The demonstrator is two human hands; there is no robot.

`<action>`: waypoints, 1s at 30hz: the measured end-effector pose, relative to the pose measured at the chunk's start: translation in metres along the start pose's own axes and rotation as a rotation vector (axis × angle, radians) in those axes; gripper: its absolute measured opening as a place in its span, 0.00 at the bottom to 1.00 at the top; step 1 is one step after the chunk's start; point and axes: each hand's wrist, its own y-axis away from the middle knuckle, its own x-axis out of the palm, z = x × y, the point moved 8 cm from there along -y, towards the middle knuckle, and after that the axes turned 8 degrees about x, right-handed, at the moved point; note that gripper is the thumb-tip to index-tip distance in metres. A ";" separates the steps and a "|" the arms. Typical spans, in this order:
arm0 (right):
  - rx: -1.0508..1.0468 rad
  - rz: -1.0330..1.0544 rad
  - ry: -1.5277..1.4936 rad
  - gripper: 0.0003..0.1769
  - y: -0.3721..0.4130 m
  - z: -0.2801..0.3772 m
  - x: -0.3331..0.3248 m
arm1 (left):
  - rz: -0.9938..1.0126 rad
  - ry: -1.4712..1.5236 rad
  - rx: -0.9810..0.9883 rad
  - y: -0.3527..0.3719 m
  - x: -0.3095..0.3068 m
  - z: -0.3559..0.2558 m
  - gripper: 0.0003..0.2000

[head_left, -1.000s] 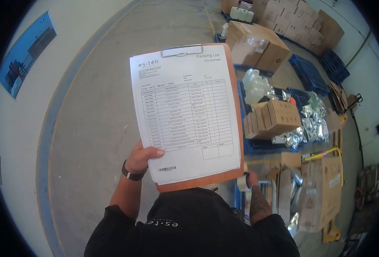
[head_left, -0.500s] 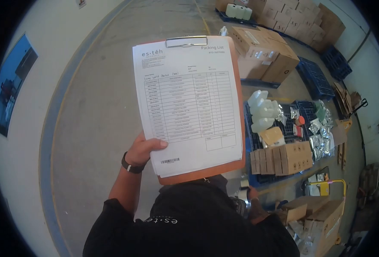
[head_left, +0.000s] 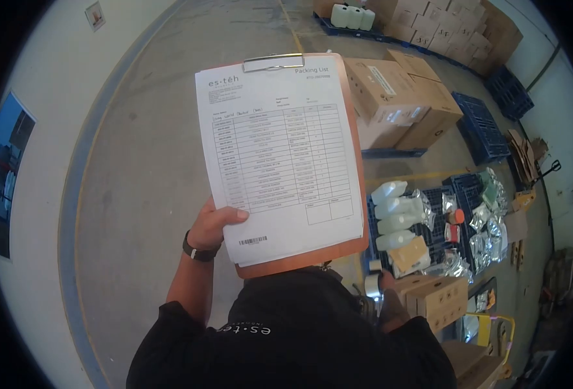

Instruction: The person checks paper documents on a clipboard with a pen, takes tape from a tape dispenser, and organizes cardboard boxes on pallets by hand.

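Observation:
My left hand (head_left: 214, 223) grips the lower left side of a brown clipboard (head_left: 299, 257), its thumb flat on the papers. Under the metal clip (head_left: 273, 62) sits a white packing list (head_left: 280, 162), printed with a table and a barcode. The board is held upright before my chest. Low on the right, my right hand (head_left: 393, 305) is closed around what looks like a tape dispenser (head_left: 372, 286). Part of that hand and most of the tool are hidden beside my body.
Right of me, a blue pallet (head_left: 434, 198) carries white jugs (head_left: 396, 211), silver pouches (head_left: 487, 243) and a red-lidded jar (head_left: 455, 216). Cardboard boxes (head_left: 436, 301) stand close by my right arm. Large cartons (head_left: 390, 91) sit farther ahead. A yellow-handled trolley (head_left: 510, 337) is at lower right.
The view has turned, so the pallet goods and boxes sit differently in it. The clipboard stays in my left hand, slightly left in view. More of the tape dispenser shows beside my right hand.

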 end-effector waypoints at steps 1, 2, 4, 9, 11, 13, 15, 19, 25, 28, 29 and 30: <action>-0.025 -0.010 -0.039 0.14 -0.018 0.044 -0.032 | 0.003 0.003 0.002 -0.019 -0.002 -0.002 0.30; -0.051 -0.022 -0.080 0.13 -0.038 0.085 -0.059 | -0.005 0.015 0.024 -0.037 -0.006 -0.006 0.30; -0.121 -0.032 -0.135 0.14 -0.091 0.137 -0.085 | -0.008 0.029 0.042 -0.074 -0.018 -0.006 0.30; -0.219 -0.131 -0.233 0.07 -0.177 0.222 -0.101 | -0.017 0.037 0.010 -0.163 -0.056 0.002 0.31; -0.253 -0.174 -0.204 0.08 -0.199 0.251 -0.103 | -0.016 0.025 0.019 -0.200 -0.071 -0.002 0.31; -0.192 -0.129 -0.184 0.09 -0.222 0.266 -0.097 | -0.006 0.013 0.032 -0.241 -0.083 -0.014 0.30; -0.107 -0.057 -0.158 0.12 -0.238 0.257 -0.076 | 0.027 0.022 0.023 -0.281 -0.091 -0.025 0.29; -0.090 -0.066 -0.252 0.13 -0.270 0.286 -0.091 | -0.041 -0.091 -0.039 -0.365 -0.124 -0.036 0.28; 0.057 -0.337 -0.250 0.13 -0.309 0.360 -0.185 | 0.010 -0.049 0.017 -0.459 -0.160 -0.024 0.29; 0.043 -0.425 -0.271 0.13 -0.357 0.390 -0.236 | -0.021 -0.074 -0.006 -0.507 -0.173 -0.015 0.30; 0.084 -0.432 -0.194 0.13 -0.372 0.403 -0.261 | -0.067 -0.083 0.032 -0.525 -0.172 -0.013 0.30; 0.121 -0.438 -0.123 0.13 -0.386 0.414 -0.277 | -0.113 -0.095 0.076 -0.541 -0.172 -0.017 0.30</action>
